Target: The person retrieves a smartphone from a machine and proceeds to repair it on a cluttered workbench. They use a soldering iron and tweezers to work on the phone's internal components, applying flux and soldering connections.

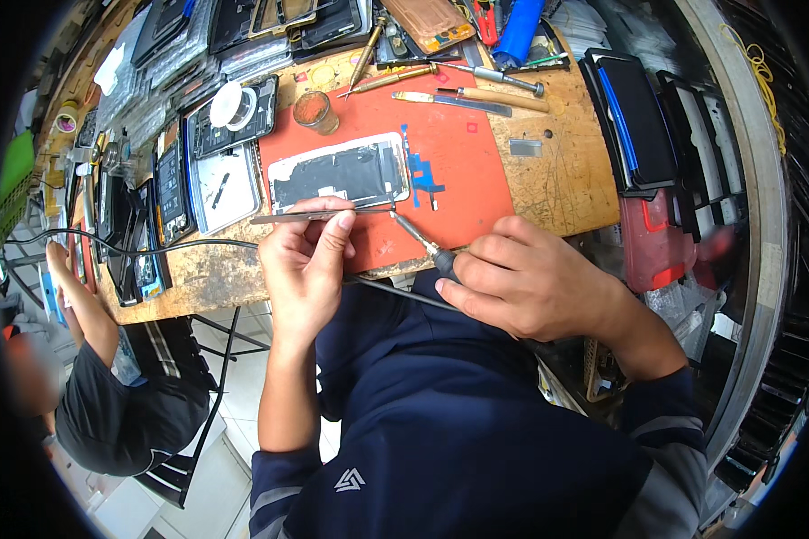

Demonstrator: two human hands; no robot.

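Note:
My left hand (307,256) pinches a pair of thin metal tweezers (288,217), which point to the right over the near part of a red mat (472,193). My right hand (521,278) grips a soldering iron (413,231) by its dark handle. The iron's tip meets or nearly meets the tweezers' tips; whether a tiny part sits between them is too small to tell. Just beyond lies a phone screen panel (333,175), its dark back facing up within a white border. Blue tape pieces (425,176) are stuck on the mat beside it.
A small glass of orange-red stuff (315,112) stands behind the panel. Screwdrivers (391,79) and wooden-handled blades (454,103) lie at the back. Phone parts crowd the left; a black cable (126,253) crosses there. Another person (130,404) sits at lower left.

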